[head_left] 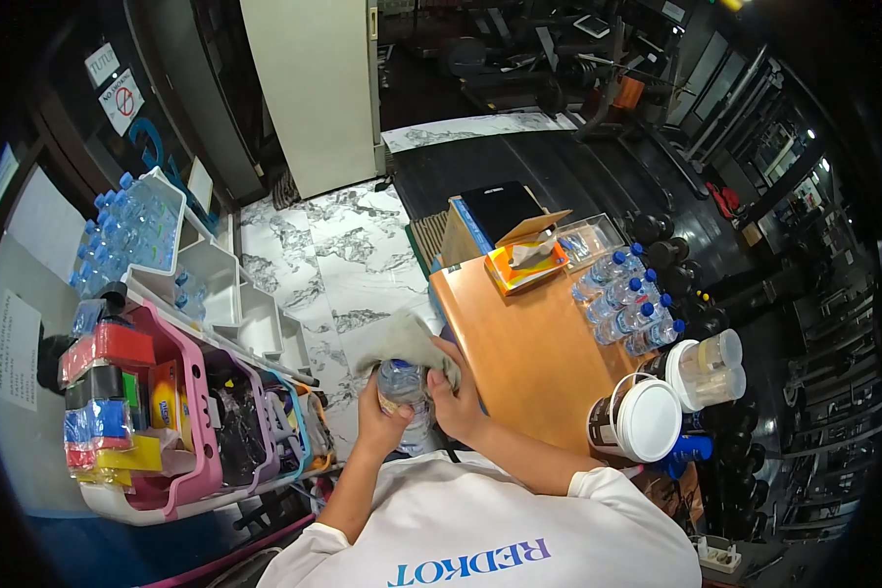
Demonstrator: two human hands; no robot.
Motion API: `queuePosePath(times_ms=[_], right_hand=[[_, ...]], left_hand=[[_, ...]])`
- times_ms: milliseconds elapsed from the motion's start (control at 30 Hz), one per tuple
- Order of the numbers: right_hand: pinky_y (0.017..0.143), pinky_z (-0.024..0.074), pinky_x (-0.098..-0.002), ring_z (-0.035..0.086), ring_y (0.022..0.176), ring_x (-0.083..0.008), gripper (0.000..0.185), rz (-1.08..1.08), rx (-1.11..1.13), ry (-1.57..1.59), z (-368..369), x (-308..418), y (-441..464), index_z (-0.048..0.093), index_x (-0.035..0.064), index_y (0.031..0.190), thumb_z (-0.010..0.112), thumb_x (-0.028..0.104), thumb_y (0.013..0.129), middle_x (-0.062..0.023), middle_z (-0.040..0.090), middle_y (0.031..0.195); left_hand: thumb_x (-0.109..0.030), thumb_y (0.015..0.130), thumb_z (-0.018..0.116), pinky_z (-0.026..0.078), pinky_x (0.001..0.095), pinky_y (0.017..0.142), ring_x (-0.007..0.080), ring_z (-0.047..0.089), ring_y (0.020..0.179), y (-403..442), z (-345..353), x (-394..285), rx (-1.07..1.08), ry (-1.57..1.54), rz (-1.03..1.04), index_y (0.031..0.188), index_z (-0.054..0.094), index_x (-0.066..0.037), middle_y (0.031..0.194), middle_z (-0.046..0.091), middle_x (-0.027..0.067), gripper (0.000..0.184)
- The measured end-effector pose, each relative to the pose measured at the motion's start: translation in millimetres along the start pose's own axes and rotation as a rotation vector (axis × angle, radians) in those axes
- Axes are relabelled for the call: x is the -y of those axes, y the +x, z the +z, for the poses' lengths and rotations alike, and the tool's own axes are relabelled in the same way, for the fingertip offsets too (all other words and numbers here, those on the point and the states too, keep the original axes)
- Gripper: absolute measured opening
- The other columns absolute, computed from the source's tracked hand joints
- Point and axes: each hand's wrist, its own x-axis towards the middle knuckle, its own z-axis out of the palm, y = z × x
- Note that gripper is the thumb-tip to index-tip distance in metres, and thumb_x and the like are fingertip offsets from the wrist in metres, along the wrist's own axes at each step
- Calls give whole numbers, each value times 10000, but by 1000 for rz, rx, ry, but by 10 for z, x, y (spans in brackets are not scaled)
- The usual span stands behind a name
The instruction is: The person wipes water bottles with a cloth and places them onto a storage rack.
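Observation:
A clear plastic water bottle (400, 384) with a blue cap is held in front of my chest. My left hand (382, 421) is wrapped round its side. A grey-green cloth (402, 343) is draped over the bottle's far side and top edge. Gripping this cloth, my right hand (454, 392) presses it against the bottle from the right. Both hands are closed, and some fingers are hidden behind the bottle and cloth.
On the wooden table (500, 338) stand several water bottles (629, 299), a tissue box (527, 263) and a white bucket (647, 419). To the left, a white rack (211, 279) holds more bottles (127, 230) and a pink basket (181, 431) of packaged goods. Gym equipment (539, 73) fills the background.

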Motion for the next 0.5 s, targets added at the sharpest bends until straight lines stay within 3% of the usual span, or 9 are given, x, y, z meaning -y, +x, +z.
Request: queuePosePath(times_ms=[67,100,200,333,400,467,500], right_hand=[[853,396,-268,498,932,-132,452,-168,90,-133,-2,-45,-43,423,2,1272,506,312,953,-73,543,1014],[922,377,-305,500,1035,-186,507,-129,101,-119,-25,-103,-76,415,-15,1291,492,358,957,-112,542,1109],[971,357,-333,482,1118,-223,546,-22,116,-84,-113,-87,33,404,-28,1312,459,390,965,-144,508,1231],[1040,304,-341,417,1243,-246,563,-66,106,-150,-182,-76,11,407,-31,1322,422,411,973,-175,455,1326],[1051,292,-337,402,1267,-244,574,61,80,-145,-293,-77,-30,405,-26,1328,413,425,973,-178,445,1336],[1042,307,-362,400,1271,-260,578,-207,85,-61,-339,-7,117,409,-16,1322,414,441,968,-180,434,1342],[1029,326,-398,393,1278,-290,559,-131,111,66,-341,167,120,462,-2,1269,437,459,954,-188,418,1353]], left_hand=[[-599,728,687,462,308,829,173,584,917,41,-34,-124,39,30,-63,1187,463,56,988,613,79,831],[-592,740,679,464,302,818,163,583,908,92,-57,-147,88,-9,-8,1178,465,58,987,615,85,812],[-608,728,685,464,293,809,157,583,907,94,-77,-121,24,2,-62,1169,470,56,991,617,85,826],[-656,723,665,457,302,837,148,559,947,73,-137,-7,-91,-169,-108,1184,472,34,1053,593,78,852],[-652,738,652,456,301,843,144,555,956,99,-218,61,-61,-181,-113,1190,472,28,1063,588,75,836],[-648,753,639,454,301,850,140,550,964,99,-264,102,-26,-192,-118,1196,472,21,1074,583,72,820],[-641,767,627,454,299,850,141,551,963,95,-252,117,-21,-191,-139,1204,467,18,1075,582,68,806]])
